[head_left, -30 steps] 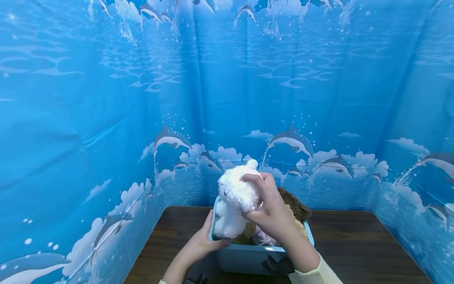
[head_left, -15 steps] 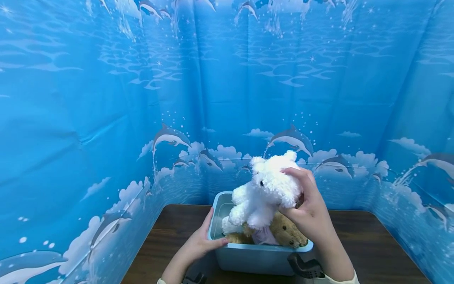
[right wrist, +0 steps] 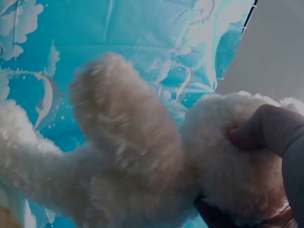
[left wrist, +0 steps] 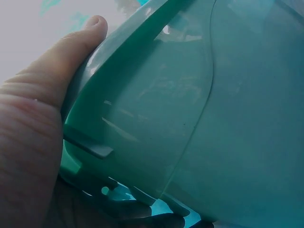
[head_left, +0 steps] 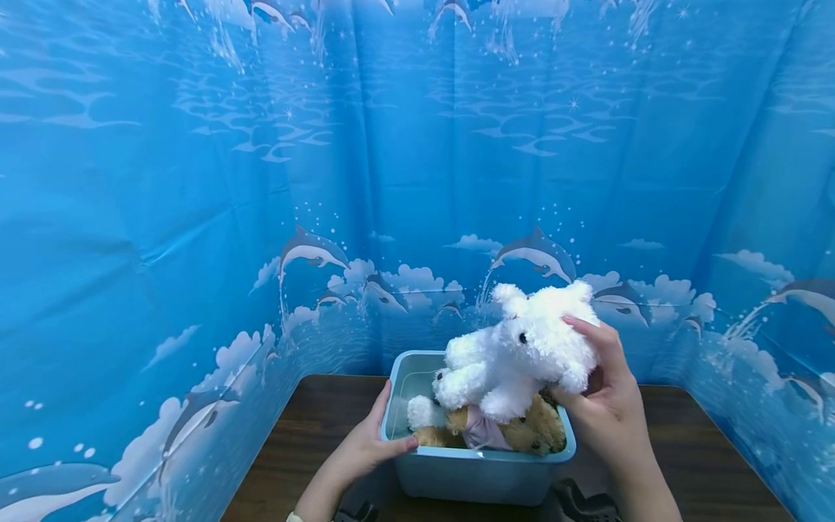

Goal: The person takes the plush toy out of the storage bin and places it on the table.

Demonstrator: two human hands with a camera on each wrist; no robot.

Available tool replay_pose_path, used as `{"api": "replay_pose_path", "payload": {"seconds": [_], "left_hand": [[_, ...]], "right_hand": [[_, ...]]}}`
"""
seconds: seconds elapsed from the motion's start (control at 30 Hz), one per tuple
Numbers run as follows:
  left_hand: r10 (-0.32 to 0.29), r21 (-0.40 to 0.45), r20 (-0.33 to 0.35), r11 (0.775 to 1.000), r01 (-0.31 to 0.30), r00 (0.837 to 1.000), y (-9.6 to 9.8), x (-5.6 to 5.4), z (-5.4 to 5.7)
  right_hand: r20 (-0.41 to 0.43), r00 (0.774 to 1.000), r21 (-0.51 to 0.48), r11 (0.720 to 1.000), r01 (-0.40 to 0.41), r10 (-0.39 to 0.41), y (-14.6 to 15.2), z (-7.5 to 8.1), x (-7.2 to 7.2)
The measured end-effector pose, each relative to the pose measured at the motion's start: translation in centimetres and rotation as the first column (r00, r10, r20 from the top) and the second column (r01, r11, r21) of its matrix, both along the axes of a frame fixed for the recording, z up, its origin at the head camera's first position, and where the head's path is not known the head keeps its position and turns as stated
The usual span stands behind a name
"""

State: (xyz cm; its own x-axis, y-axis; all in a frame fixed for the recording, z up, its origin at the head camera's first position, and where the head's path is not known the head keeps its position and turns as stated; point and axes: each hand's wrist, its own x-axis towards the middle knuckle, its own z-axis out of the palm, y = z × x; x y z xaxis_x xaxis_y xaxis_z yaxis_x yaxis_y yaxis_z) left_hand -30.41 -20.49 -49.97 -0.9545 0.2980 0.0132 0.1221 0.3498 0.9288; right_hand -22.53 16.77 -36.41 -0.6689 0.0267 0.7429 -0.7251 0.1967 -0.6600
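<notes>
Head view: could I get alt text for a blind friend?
A person's right hand holds a white plush toy by its head over a blue bin; the left hand grips the bin's left end. A tan plush toy lies inside. Behind hangs a dolphin-print curtain.

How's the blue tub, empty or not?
Not empty: a brown plush toy lies inside the blue tub, with lilac cloth beside its head.
</notes>
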Motion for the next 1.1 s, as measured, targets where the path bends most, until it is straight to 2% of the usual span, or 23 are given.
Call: {"api": "replay_pose_path", "payload": {"seconds": [0.2,0.37,0.47,0.53,0.63,0.77,0.83,1.0,1.1], "left_hand": [[0.0,0.005,-0.002,1.0,0.0,1.0,0.2,-0.2,-0.1],[0.003,-0.01,0.0,1.0,-0.003,1.0,0.2,-0.1,-0.1],[0.009,-0.025,-0.002,1.0,-0.009,1.0,0.2,0.0,-0.1],[0.01,-0.023,-0.003,1.0,-0.01,1.0,0.2,0.1,-0.1],[0.008,-0.012,-0.007,1.0,-0.008,1.0,0.2,0.2,-0.1],[0.006,-0.006,-0.003,1.0,-0.006,1.0,0.3,0.4,-0.2],[0.007,-0.002,-0.002,1.0,-0.007,1.0,0.3,0.4,-0.2],[0.007,0.008,-0.011,1.0,-0.007,1.0,0.2,0.3,-0.1],[0.0,0.018,-0.003,1.0,0.0,1.0,0.1,0.2,-0.1]], "right_hand": [[-0.105,0.993,-0.101,0.992,-0.07,0.059,2.1,-0.9,0.2],[-0.153,0.987,-0.165,0.984,-0.065,0.04,3.9,-1.4,0.4],[-0.175,0.985,-0.206,0.978,-0.036,-0.001,4.9,-1.7,0.6],[-0.179,0.983,-0.239,0.971,-0.005,-0.039,5.5,-1.9,0.7],[-0.161,0.974,-0.242,0.963,0.119,-0.161,6.4,-2.1,1.0],[-0.161,0.928,-0.177,0.935,0.307,-0.335,7.7,-2.3,1.6],[-0.187,0.917,-0.186,0.93,0.318,-0.351,8.3,-2.4,1.7],[-0.208,0.911,-0.234,0.922,0.308,-0.357,9.6,-2.1,1.7],[-0.23,0.894,-0.224,0.915,0.337,-0.385,10.4,-1.6,1.5]]}}
